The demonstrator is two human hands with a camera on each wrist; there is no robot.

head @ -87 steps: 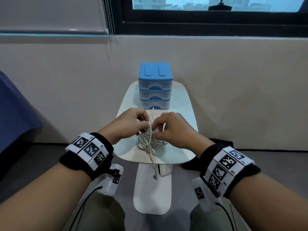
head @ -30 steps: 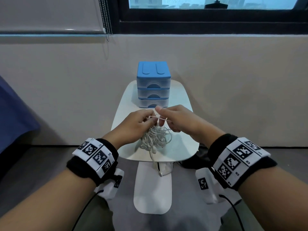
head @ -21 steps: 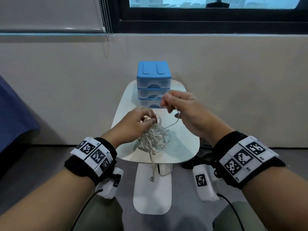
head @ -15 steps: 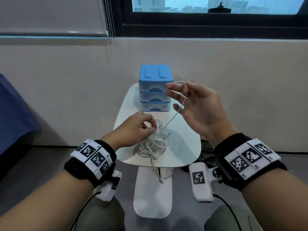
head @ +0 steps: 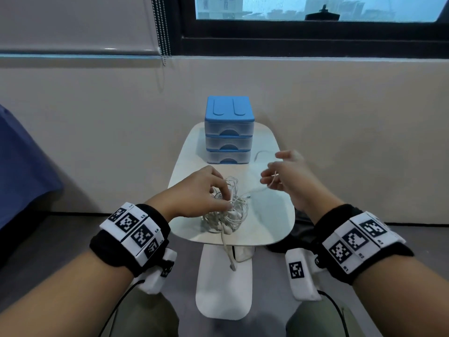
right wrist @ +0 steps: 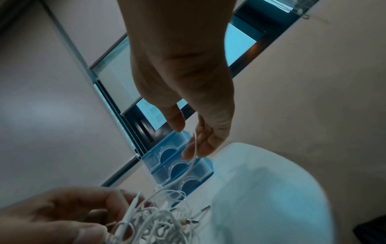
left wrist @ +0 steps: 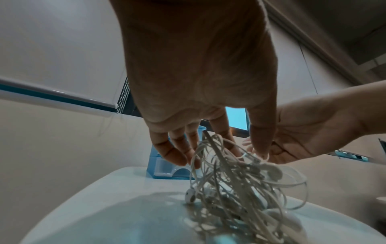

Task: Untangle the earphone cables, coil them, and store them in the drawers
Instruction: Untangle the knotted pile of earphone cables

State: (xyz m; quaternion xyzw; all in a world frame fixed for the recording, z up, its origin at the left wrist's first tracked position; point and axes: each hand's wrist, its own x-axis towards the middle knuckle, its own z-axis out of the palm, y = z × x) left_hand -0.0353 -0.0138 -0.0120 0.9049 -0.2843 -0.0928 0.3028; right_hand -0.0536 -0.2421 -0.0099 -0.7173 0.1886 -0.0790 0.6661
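A tangle of white earphone cables [head: 224,215] lies on the front of the small white table [head: 269,215]. My left hand [head: 224,199] reaches down into the tangle [left wrist: 240,189] and pinches strands at its top. To the right and a little above the table, my right hand [head: 269,173] holds one loose strand [right wrist: 193,148] in its loosely curled fingers, and that strand runs back down to the tangle. One plug end [head: 232,266] hangs over the table's front edge. The blue three-drawer unit [head: 229,132] stands at the back with all drawers closed.
The table stands against a beige wall under a window. A free cable end [head: 258,153] lies right of the drawers. Blue fabric [head: 19,178] is at the far left, and a dark object [head: 300,229] sits on the floor behind the table's right edge.
My right hand pulled a strand up out of the tangle to the height of the drawers, then came down and right with it. The left hand stayed on the tangle.
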